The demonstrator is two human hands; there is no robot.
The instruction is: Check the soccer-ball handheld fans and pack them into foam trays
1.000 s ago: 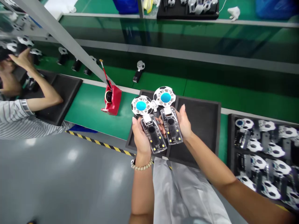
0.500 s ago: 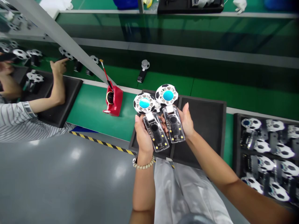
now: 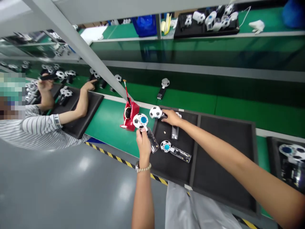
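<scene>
My left hand is closed round the clear handle of a small fan with a football-patterned head and a blue centre, held over the left edge of a black foam tray. My right hand reaches to the tray's far left corner and rests on another football-headed fan lying there; its fingers curl over the handle. A third fan with a blue centre lies flat on the tray between my arms. A clear handle piece lies just below my right hand.
A red tape dispenser stands left of the tray on the green bench. One fan lies on the conveyor belt behind. A person in a striped shirt works at a black tray on the left. More fans fill a tray at right.
The view has pulled back and risen. My right hand let go of its fan, which now lies on the tray, and reached forward to another fan. My left hand keeps its fan.
</scene>
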